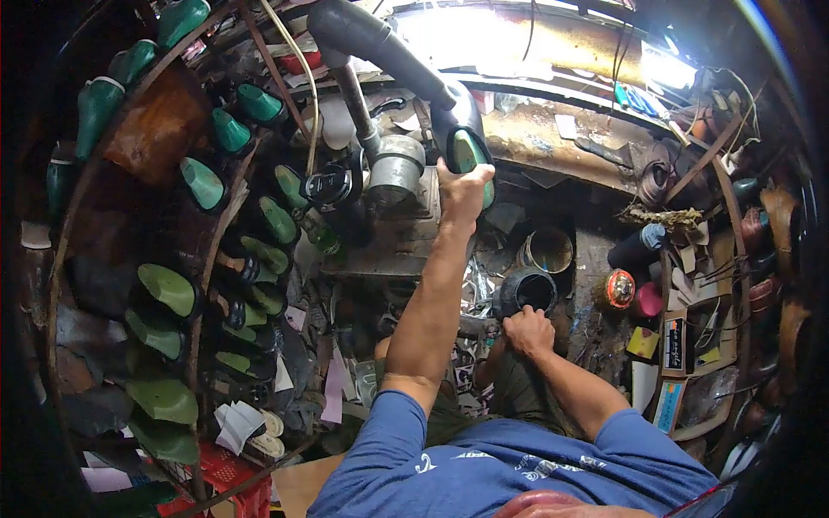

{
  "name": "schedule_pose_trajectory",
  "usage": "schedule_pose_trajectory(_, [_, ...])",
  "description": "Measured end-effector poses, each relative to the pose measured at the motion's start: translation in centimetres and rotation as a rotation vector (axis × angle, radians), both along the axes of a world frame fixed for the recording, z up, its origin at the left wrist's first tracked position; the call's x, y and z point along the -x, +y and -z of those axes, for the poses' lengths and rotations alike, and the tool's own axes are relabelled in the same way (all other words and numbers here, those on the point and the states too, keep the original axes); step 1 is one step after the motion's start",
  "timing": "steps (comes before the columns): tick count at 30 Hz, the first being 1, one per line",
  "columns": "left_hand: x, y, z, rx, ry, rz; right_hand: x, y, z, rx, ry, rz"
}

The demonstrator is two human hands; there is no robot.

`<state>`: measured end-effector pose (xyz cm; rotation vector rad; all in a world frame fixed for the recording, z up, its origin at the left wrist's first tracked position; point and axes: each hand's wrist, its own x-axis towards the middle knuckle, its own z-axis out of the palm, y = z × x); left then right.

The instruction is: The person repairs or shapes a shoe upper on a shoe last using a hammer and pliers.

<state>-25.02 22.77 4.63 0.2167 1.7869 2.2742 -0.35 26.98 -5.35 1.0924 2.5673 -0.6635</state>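
Observation:
My left hand (464, 186) is wrapped round a green shoe last (467, 151) with a dark shoe upper on it. The last's pale green underside faces up, and the dark end of the upper overlaps the mouth of a thick grey pipe (380, 47). My right hand (528, 331) is lower down, its fingers curled in at the near rim of a black pot (516, 285). What those fingers hold, if anything, is hidden. Behind the black pot stands a round, stained tin (549, 250).
Racks on the left carry several green lasts (166, 289). A metal stand (397, 168) holds up the pipe. A cluttered bench (535, 138) runs along the back under bright light. Jars, a pink lid (649, 300) and small boxes (686, 341) line the right. A red crate (233, 483) sits lower left.

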Motion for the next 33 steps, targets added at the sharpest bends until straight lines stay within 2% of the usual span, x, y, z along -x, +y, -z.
schedule_pose_trajectory(2, [-0.5,0.5,-0.3,0.128,0.108,-0.237,-0.1,0.1,0.3,-0.001,0.008,0.002])
schedule_pose_trajectory(5, [-0.5,-0.2,-1.4,0.251,0.064,-0.106,0.0,0.2,0.5,0.009,0.004,0.005])
schedule_pose_trajectory(20, [-1.6,-0.4,-4.4,0.574,0.218,-0.133,-0.1,0.2,0.2,0.034,0.006,0.010])
schedule_pose_trajectory(24, [-1.4,-0.3,-4.1,0.563,0.204,-0.109,-0.1,0.3,0.7,0.019,0.012,0.012])
schedule_pose_trajectory(26, [-1.4,-0.5,-3.6,0.437,0.179,-0.090,-0.1,0.3,0.9,0.017,0.003,0.019])
schedule_pose_trajectory(33, [-1.8,-0.8,-2.3,0.370,0.161,-0.117,-0.3,0.2,1.2,-0.017,0.035,-0.001])
